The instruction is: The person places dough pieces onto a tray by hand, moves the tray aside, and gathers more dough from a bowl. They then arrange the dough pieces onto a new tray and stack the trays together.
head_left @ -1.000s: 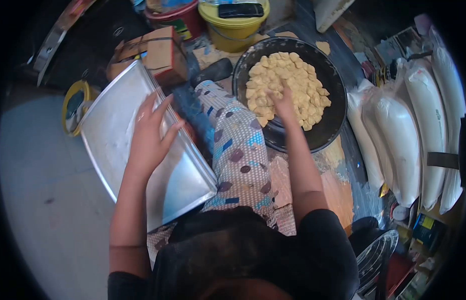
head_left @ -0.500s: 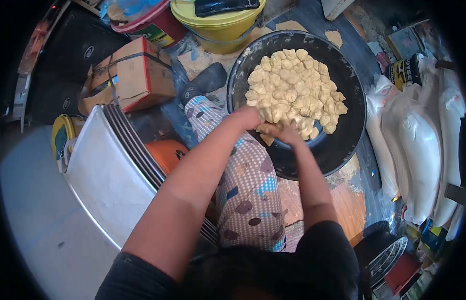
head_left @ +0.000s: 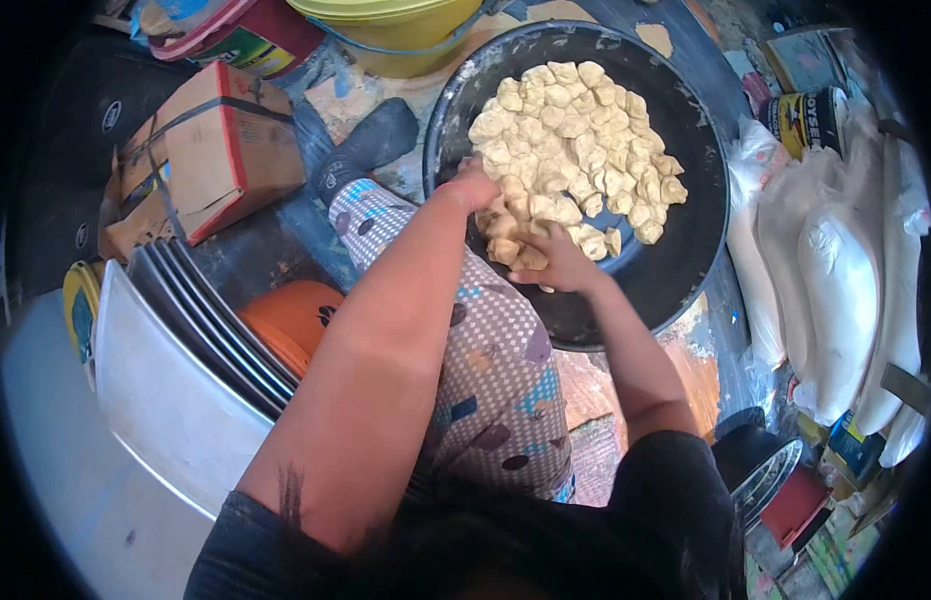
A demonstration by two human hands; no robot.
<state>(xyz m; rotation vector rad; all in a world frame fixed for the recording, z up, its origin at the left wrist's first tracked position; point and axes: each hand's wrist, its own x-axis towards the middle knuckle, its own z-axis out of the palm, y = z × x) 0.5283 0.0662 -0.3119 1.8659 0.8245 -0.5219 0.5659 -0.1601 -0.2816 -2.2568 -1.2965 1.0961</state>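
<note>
A heap of pale dough pieces (head_left: 575, 130) lies in a wide black basin (head_left: 675, 270). My left hand (head_left: 473, 187) is at the heap's left edge, against the dough, its fingers largely hidden. Lower right of it, my right hand (head_left: 560, 262) rests on several pieces at the near edge of the heap, fingers spread and stretched out. Some dough sits between the two hands. My leg in patterned trousers (head_left: 495, 350) extends beside the basin.
Metal trays (head_left: 175, 390) stand stacked at left, near an orange item (head_left: 290, 320) and a strapped cardboard box (head_left: 205, 150). A yellow bucket (head_left: 405, 45) and a red bucket (head_left: 255, 40) are behind. Filled plastic sacks (head_left: 835, 290) line the right side.
My hands, close together at the heap's near edge before, have moved apart. The right hand's fingers have spread over the dough. The camera view has shifted a little.
</note>
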